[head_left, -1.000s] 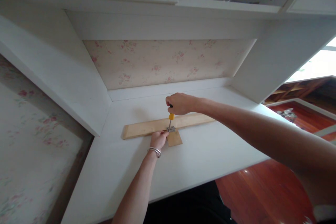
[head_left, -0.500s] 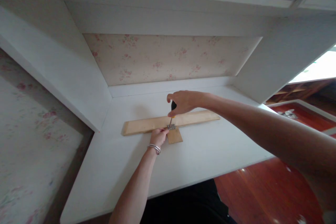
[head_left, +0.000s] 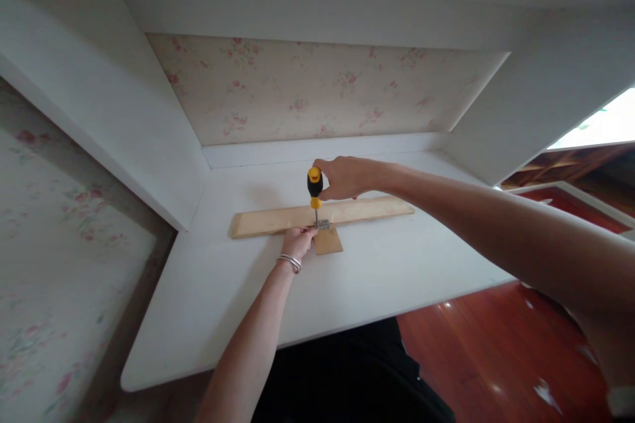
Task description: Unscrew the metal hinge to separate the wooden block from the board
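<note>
A screwdriver [head_left: 315, 186] with a black and yellow handle stands nearly upright, its tip down at a small metal hinge [head_left: 323, 225]. The fingers of my right hand [head_left: 347, 177] are at the handle's right side, gripping it. My left hand [head_left: 298, 242], with a bracelet at the wrist, has its fingers pressed together at the hinge's left end; the fingertips partly hide what they pinch. Beneath the hinge lie a long wooden board [head_left: 270, 220] and a short wooden piece [head_left: 329, 242], which meets the board's near edge.
The white desktop [head_left: 377, 271] carries the boards. White side panels [head_left: 124, 99] rise left and right, and a shelf unit [head_left: 317, 0] hangs overhead. Behind is flowered wallpaper [head_left: 297, 89]. A reddish wooden floor [head_left: 476, 357] lies beyond the front edge.
My right hand has loosened and turned at the handle, so the handle's top now shows. The view has tipped slightly downward. My left hand stays at the hinge.
</note>
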Tool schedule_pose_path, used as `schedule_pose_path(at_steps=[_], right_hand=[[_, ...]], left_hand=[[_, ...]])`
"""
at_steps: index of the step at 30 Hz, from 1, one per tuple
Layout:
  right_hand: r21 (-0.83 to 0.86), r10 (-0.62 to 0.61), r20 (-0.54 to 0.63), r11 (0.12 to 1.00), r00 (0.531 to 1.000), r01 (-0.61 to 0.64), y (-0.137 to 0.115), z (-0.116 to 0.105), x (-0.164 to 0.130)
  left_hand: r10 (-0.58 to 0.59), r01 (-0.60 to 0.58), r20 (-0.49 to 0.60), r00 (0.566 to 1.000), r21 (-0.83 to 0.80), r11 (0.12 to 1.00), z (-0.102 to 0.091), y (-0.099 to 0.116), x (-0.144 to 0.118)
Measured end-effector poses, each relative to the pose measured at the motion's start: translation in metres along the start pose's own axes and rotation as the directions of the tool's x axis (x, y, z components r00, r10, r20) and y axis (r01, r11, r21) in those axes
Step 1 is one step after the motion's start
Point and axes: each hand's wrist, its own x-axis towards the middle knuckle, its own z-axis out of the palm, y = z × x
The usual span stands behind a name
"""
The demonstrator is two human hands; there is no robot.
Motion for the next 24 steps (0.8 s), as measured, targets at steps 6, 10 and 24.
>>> schedule_pose_path(at_steps=[6,10,24], right_hand=[[-0.084,0.038,-0.119,0.995,0.992,-0.048,-0.015,-0.001,0.001],[-0.079,-0.028,-0.052,0.997,0.998,0.024,-0.013,-0.01,0.002],[-0.121,-0.038,0.032,0.992,0.999,0.041,-0.011,-0.018,0.004]], left_hand=[[0.006,-0.006,-0.01,1.0,-0.004,1.0,0.0,-0.003,0.002],[-0.001,0.001,-0.007,1.0,-0.018,1.0,0.0,-0.002,0.002],[0.009,-0.009,0.012,1.0,-0.017,1.0,0.0,-0.002,0.001]])
